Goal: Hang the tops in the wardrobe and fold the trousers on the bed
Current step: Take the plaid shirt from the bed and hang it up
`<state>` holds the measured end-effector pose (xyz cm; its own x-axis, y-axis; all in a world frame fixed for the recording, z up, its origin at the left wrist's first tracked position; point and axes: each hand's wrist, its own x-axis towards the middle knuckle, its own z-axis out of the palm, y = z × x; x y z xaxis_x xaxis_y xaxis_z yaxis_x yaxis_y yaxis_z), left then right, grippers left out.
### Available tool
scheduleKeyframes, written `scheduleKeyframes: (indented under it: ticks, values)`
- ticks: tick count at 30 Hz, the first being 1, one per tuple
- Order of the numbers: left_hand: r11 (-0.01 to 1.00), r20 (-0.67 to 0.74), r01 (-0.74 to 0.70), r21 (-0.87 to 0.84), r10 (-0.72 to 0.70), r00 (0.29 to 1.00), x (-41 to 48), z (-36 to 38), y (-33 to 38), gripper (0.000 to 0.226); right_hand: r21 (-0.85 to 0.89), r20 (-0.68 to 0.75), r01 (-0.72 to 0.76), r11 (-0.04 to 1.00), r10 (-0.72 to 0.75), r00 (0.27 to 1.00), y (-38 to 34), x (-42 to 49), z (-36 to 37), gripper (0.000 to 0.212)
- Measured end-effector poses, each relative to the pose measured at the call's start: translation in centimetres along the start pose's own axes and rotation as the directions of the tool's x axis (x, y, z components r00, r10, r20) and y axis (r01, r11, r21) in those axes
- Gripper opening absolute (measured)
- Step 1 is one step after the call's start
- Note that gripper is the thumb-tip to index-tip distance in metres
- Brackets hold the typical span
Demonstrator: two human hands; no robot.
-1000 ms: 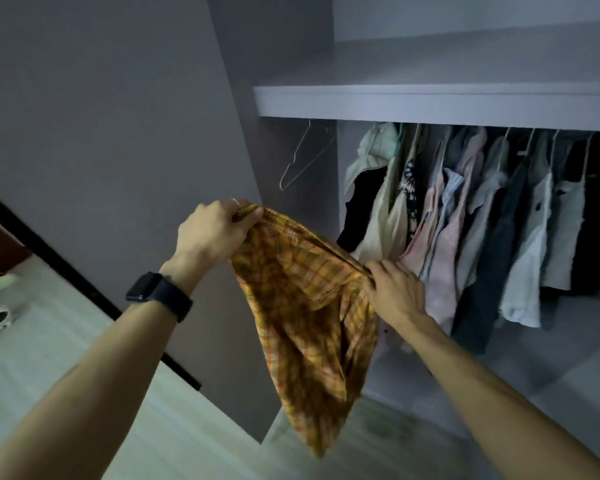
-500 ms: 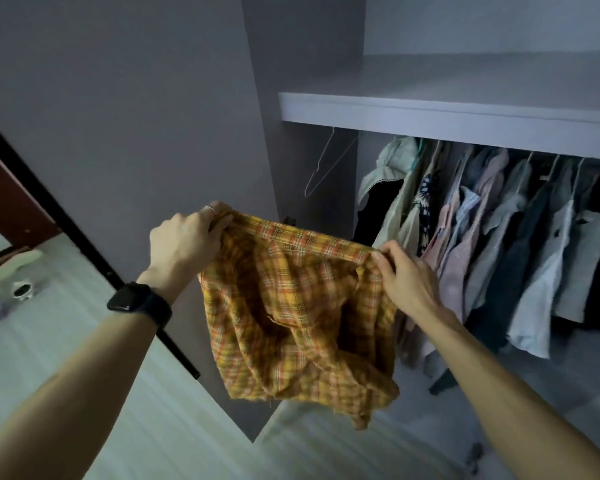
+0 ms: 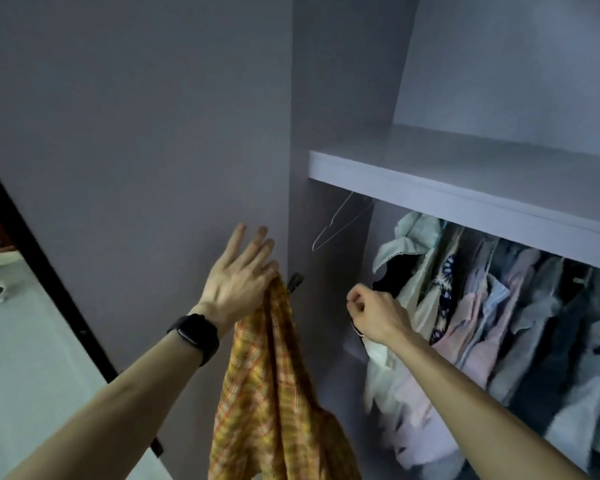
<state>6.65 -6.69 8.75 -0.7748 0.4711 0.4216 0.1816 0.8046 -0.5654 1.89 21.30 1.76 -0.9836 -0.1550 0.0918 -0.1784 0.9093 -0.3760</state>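
Head view: wardrobe (image 3: pixel 465 199) full of hung tops (image 3: pixel 499 306), plaid top (image 3: pixel 267 393) in splay-fingered left hand (image 3: pixel 238 289), right hand (image 3: pixel 374 317) curled, empty.

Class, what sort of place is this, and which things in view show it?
Most likely a bedroom's open wardrobe: a row of hung clothes under a shelf, an empty wire hanger beside them, and an orange plaid top held by the left hand.

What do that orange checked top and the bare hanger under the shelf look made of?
The checked top looks like thin woven fabric, perhaps cotton, matte: it hangs in soft, limp folds. The hanger is probably metal wire, pale and slightly shiny: its outline is very thin and sharply bent.
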Motion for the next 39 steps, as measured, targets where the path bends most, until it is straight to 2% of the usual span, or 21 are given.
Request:
scheduleKeyframes:
  ticks: [2,4,6,10,13,14,18,20,22,24,27,30,32,35,39]
  values:
    - [0.996,0.098,-0.003,0.087,-0.005,0.995,1.4,2.0,0.7,0.045,0.117,-0.018,-0.043,0.992,0.045,0.999,-1.4,3.9,0.2,0.017]
    - [0.99,0.131,0.035,0.14,-0.054,0.99,2.1,4.2,0.6,0.045,0.257,-0.027,-0.108,0.96,0.119,0.993,-2.5,7.8,0.7,0.027]
    - [0.991,0.079,0.069,0.111,-0.078,0.994,1.9,6.8,0.0,0.043,0.353,-0.019,-0.169,0.92,0.188,0.982,-3.4,12.0,2.0,0.035]
    - [0.994,-0.116,0.01,0.109,0.003,0.993,1.4,10.0,-0.6,0.029,0.531,-0.085,-0.247,0.811,0.341,0.936,-4.6,19.2,3.8,0.043]
    - [0.995,-0.202,-0.016,0.096,0.035,0.979,1.3,11.7,-0.9,0.039,0.595,-0.15,-0.273,0.756,0.438,0.887,-5.4,23.0,5.4,0.054]
    - [0.995,-0.208,-0.021,0.102,0.042,0.977,1.2,12.0,-1.0,0.039,0.594,-0.13,-0.299,0.747,0.455,0.881,-5.4,23.8,5.9,0.054]
    - [0.995,-0.193,-0.013,0.099,0.032,0.981,0.9,12.4,-0.8,0.031,0.646,0.003,-0.367,0.669,0.479,0.878,-5.1,25.4,6.9,0.022]
    - [0.994,-0.184,0.001,0.107,0.018,0.983,0.9,12.0,-0.7,0.045,0.665,-0.066,-0.387,0.639,0.565,0.822,-5.2,25.0,5.7,0.034]
    - [0.993,-0.156,0.004,0.115,0.014,0.988,0.7,11.8,-0.6,0.044,0.664,-0.17,-0.403,0.63,0.652,0.739,-4.6,23.8,3.9,0.046]
    - [0.997,-0.075,-0.005,0.083,0.011,0.997,0.5,11.4,-0.6,0.035,0.625,-0.232,-0.414,0.661,0.665,0.71,-3.8,21.6,2.3,0.051]
    - [1.0,0.084,0.013,0.028,-0.015,0.996,0.9,10.1,-0.5,0.032,0.545,-0.241,-0.426,0.722,0.621,0.745,-2.1,17.5,0.4,0.045]
    - [0.996,0.2,0.067,-0.058,-0.055,0.978,1.3,8.4,0.1,0.032,0.526,-0.188,-0.435,0.731,0.598,0.779,-0.5,12.4,-0.2,0.043]
    - [0.977,0.223,0.115,-0.177,-0.074,0.972,1.5,7.2,0.6,0.031,0.596,-0.157,-0.39,0.702,0.578,0.8,0.5,7.8,0.1,0.036]
    - [0.888,0.192,0.18,-0.423,-0.106,0.976,1.3,6.2,1.9,0.03,0.691,-0.155,-0.303,0.656,0.543,0.825,1.0,-0.9,1.7,0.03]
    - [0.794,0.194,0.231,-0.562,-0.144,0.97,0.2,4.6,3.3,0.029,0.762,-0.162,-0.232,0.605,0.525,0.836,1.6,-13.9,5.1,0.024]
